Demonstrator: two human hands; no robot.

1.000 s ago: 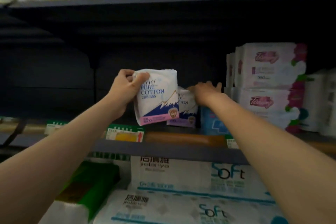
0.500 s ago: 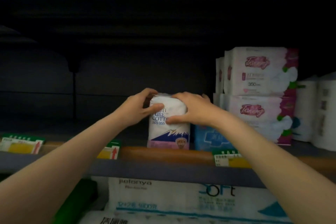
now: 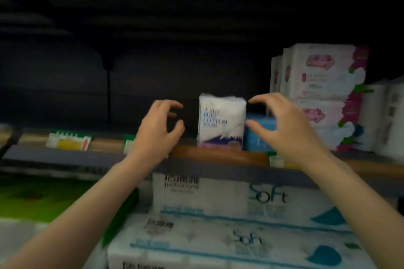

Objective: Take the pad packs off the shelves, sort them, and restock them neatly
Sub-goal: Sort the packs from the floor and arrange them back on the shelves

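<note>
While my left hand point(image 3: 158, 131) and right hand point(image 3: 286, 125) hover spread, gripping nothing, the pack point(image 3: 221, 125) stands at the shelf point(image 3: 65, 156) edge; dark open room left, print blurred.

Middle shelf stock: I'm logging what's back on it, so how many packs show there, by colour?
White pack with blue mountain print: 1
Blue pack: 1
White-and-pink packs: at least 3, two stacked in front and an edge behind
Plain white packs at far right: blurred, not counted
Total: at least 5
</note>
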